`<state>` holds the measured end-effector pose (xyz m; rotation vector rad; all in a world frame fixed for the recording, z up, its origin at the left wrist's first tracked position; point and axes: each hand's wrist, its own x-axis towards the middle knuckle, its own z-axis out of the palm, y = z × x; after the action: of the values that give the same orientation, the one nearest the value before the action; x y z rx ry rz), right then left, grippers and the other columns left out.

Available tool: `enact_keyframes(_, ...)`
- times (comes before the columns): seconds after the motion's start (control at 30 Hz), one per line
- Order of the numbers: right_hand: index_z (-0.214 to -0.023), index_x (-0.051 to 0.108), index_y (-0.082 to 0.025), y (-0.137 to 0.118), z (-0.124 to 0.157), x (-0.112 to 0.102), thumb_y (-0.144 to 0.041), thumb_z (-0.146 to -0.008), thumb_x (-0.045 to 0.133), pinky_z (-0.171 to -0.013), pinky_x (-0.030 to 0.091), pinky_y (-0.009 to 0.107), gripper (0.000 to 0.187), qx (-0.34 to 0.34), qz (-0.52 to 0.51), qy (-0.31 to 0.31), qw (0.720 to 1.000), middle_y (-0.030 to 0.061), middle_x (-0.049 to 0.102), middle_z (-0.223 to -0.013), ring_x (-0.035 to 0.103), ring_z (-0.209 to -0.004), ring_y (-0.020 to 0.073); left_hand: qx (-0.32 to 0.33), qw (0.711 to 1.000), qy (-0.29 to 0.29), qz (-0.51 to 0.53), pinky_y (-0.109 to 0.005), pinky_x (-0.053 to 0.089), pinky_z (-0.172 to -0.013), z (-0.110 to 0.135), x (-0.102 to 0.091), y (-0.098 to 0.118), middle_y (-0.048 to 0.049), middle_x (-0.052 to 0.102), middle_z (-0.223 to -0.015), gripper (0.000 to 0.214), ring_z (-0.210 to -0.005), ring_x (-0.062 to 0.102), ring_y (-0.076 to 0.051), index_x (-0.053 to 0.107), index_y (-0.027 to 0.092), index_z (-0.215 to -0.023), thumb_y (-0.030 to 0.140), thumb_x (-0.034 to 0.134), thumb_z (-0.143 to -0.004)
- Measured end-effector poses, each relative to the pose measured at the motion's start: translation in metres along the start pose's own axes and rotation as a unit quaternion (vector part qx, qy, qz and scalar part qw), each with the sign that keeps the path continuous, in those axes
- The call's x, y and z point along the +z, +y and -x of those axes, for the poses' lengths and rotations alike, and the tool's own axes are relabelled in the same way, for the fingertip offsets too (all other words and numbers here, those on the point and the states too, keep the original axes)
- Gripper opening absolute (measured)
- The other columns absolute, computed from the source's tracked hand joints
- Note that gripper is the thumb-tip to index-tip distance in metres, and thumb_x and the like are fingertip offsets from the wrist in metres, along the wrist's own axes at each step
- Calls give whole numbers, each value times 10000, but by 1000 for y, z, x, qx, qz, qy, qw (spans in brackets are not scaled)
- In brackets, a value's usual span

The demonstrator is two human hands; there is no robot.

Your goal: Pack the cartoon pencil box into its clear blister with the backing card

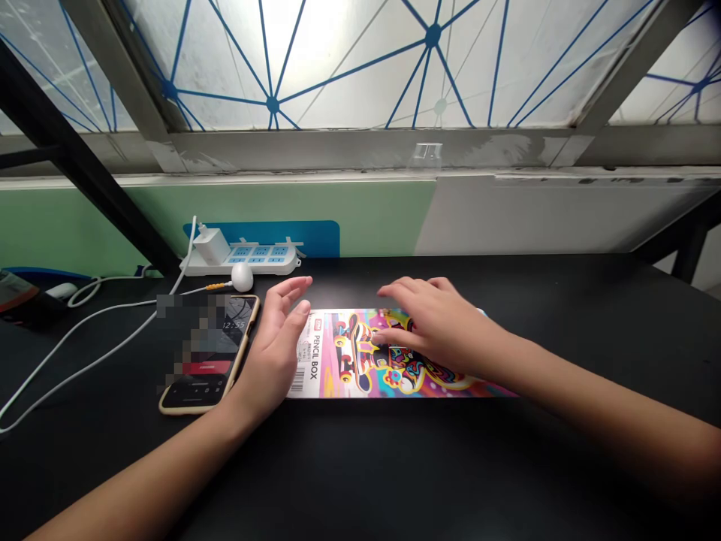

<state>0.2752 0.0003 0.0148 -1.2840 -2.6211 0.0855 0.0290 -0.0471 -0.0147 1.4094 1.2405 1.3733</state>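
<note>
A colourful pencil box [349,368] lies flat on the black table, with a skateboard picture and a white label end reading "PENCIL BOX". At its left end, my left hand [276,338] stands on edge with fingers apart and thumb raised, holding nothing. Over the middle and right of the box is my right hand [431,319], palm down with its fingers spread. It hides part of the printed picture, and I cannot tell whether it presses on the box. The box's right end is partly covered by my right forearm.
Just left of my left hand lies a phone [203,398] with a lit screen. Behind it are a white power strip [262,263] with a charger [212,246], a small white round item [242,277] and a looping white cable [73,330]. A dark object [28,299] sits far left.
</note>
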Motion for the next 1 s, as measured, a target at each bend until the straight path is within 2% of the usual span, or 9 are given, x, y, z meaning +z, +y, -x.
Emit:
enact_keyframes(0.13, -1222, 642, -245, 48, 40, -8, -689, -929, 492, -1007, 398, 529, 552, 96, -52, 25, 994, 118, 697, -1254, 641, -1129, 348, -58, 998, -10, -28, -506, 377, -1172, -2, -1, -1, -88, 483, -1546, 366, -1510, 334, -280, 491, 279, -1332, 366, 507, -977)
enact_keyframes(0.23, -1187, 664, -243, 79, 58, -14, -680, -888, 538, -845, 502, 462, 545, 169, -96, 7, 981, 114, 728, -1162, 672, -1021, 338, -76, 996, -16, -44, -524, 388, -1167, -4, -2, -5, -77, 526, -1520, 406, -1489, 381, -281, 507, 287, -1316, 241, 494, -913)
enact_keyframes(0.33, -1128, 674, -243, 88, 61, -15, -668, -879, 552, -710, 517, 399, 508, 197, -134, -27, 971, 107, 744, -1098, 687, -909, 307, -107, 994, -17, -6, -492, 526, -1036, -6, -1, -8, -58, 559, -1494, 480, -1395, 509, -288, 525, 307, -1292, 152, 494, -839)
enact_keyframes(0.43, -1041, 672, -240, 81, 57, -12, -657, -910, 516, -681, 506, 365, 464, 173, -158, -50, 971, 92, 748, -1038, 683, -868, 278, -142, 988, -13, 50, -406, 637, -774, -8, 0, -8, -53, 592, -1459, 484, -1099, 712, -268, 511, 340, -1315, 166, 523, -863)
enact_keyframes(0.53, -975, 657, -232, 74, 55, -7, -646, -932, 498, -649, 493, 346, 446, 164, -169, -55, 970, 81, 741, -963, 671, -806, 251, -175, 982, 12, 76, -346, 640, -625, -10, 0, -5, -55, 630, -1413, 459, -826, 764, -211, 526, 355, -1308, 181, 585, -888)
enact_keyframes(0.67, -938, 646, -229, 75, 56, -4, -646, -921, 533, -639, 490, 338, 433, 156, -164, -28, 974, 73, 719, -942, 654, -786, 232, -200, 972, 64, 103, -330, 644, -614, -12, 2, -2, -88, 684, -1336, 447, -816, 774, -215, 534, 321, -1287, 137, 628, -891)
enact_keyframes(0.8, -915, 639, -228, 79, 57, -4, -637, -921, 554, -620, 483, 331, 418, 123, -139, 13, 983, 57, 682, -895, 625, -734, 209, -199, 968, 87, 127, -351, 654, -624, -13, 4, 1, -101, 693, -1326, 415, -824, 779, -221, 513, 299, -1280, 131, 624, -917)
enact_keyframes(0.9, -897, 626, -226, 78, 58, -6, -597, -930, 578, -567, 459, 322, 375, 81, -110, 80, 987, 38, 635, -828, 581, -658, 189, -193, 966, 104, 137, -352, 655, -648, -14, 4, 2, -88, 699, -1316, 364, -835, 777, -216, 529, 285, -1249, 180, 657, -924)
enact_keyframes(1.0, -886, 601, -228, 74, 61, -9, -513, -925, 644, -542, 454, 320, 291, 24, -83, 184, 979, 27, 591, -794, 559, -641, 183, -172, 967, 96, 159, -336, 643, -735, -14, 3, 1, -75, 720, -1266, 225, -894, 766, -214, 601, 241, -1126, 326, 683, -935)
